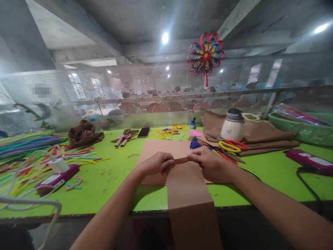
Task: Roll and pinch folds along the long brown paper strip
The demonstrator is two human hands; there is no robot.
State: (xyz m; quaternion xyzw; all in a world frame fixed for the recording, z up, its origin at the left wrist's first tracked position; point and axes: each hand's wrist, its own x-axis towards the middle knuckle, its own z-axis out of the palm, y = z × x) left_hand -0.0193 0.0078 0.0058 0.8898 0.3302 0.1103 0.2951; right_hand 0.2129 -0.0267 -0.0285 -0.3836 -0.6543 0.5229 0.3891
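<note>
A long strip of brown paper [188, 184] runs from my fingers towards me, over the table's front edge, and hangs down. Its far end has a narrow band that looks folded over. My left hand [158, 163] pinches the left corner of that end between thumb and fingers. At the opposite corner, my right hand [209, 163] grips the same end in a like pinch. Both hands are above a flat light-brown board [151, 149] on the table. Just beyond my right hand sits a blue tool [195, 143], perhaps a glue gun, partly hidden.
Scissors [230, 146] with yellow and red handles lie right, before folded brown cloth [265, 133] and a cream jug [232, 126]. A green basket [304, 130] and purple power strip [309, 161] are far right. Left are coloured pipe cleaners [28, 146], another power strip [57, 178] and a phone [144, 132].
</note>
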